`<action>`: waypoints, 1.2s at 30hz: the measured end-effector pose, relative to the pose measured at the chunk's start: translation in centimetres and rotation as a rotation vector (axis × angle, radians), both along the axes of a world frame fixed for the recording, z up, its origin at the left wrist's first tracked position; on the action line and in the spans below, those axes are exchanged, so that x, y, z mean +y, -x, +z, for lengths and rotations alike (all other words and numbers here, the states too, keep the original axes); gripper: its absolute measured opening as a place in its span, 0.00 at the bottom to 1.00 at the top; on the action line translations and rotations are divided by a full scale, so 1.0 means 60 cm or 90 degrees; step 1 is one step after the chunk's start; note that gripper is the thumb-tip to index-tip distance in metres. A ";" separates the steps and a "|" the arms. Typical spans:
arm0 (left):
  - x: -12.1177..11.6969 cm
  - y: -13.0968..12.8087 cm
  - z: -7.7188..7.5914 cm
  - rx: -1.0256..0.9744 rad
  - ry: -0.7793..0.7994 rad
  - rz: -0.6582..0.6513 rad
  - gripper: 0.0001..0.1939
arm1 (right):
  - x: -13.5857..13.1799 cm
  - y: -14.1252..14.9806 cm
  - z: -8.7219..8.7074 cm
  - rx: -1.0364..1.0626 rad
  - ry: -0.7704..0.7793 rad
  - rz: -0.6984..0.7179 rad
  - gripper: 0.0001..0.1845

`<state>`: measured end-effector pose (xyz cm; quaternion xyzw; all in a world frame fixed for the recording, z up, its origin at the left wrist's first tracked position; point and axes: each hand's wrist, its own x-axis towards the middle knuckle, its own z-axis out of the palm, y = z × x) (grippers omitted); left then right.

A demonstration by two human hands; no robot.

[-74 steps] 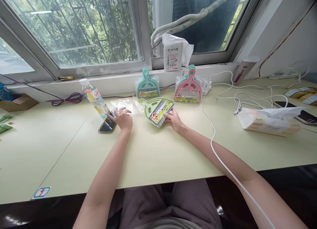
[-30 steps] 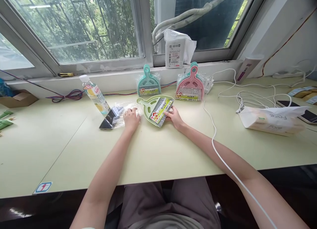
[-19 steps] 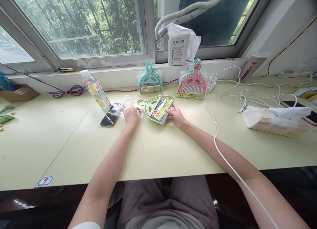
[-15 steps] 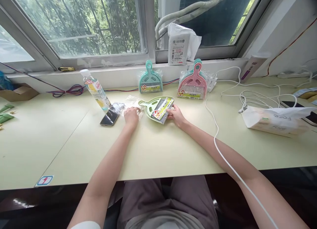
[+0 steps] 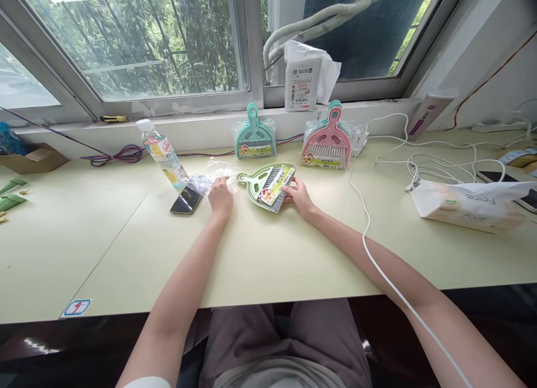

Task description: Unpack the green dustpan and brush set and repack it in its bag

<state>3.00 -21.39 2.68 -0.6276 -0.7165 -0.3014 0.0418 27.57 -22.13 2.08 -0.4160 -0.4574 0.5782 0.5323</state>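
A light green dustpan [image 5: 254,182] with a grey-bristled brush [image 5: 282,193] and a printed label card [image 5: 277,185] nested in it is tilted on the table. My right hand [image 5: 298,196] grips its wide right end, thumb on the brush and the other fingers underneath. Left of the dustpan handle, my left hand [image 5: 220,197] rests on a crumpled clear plastic bag [image 5: 216,167], fingers stretched forward and partly apart. Part of that bag lies over a black phone [image 5: 186,200]. A drink bottle [image 5: 163,154] stands just behind the phone.
Wrapped dustpan sets, one turquoise [image 5: 254,133] and one pink in front [image 5: 329,139], lean against the sill. A white cable [image 5: 364,220] crosses over my right forearm. At right lies a tissue pack [image 5: 465,206]; a cardboard box [image 5: 39,159] sits far left.
My left hand has drawn slightly left, away from the dustpan handle, and its fingers have straightened. The plastic bag has shifted left with it. My right hand stays on the dustpan and brush.
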 end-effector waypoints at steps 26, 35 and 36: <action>-0.016 -0.046 0.010 -0.178 -0.187 -0.139 0.22 | 0.000 -0.001 0.000 -0.014 -0.042 0.040 0.24; -0.015 -0.063 0.007 -0.280 -0.208 -0.288 0.17 | 0.006 0.000 -0.009 -0.002 -0.053 0.099 0.29; -0.017 -0.067 0.006 -0.293 -0.207 -0.333 0.16 | 0.007 0.000 -0.010 -0.002 -0.053 0.101 0.30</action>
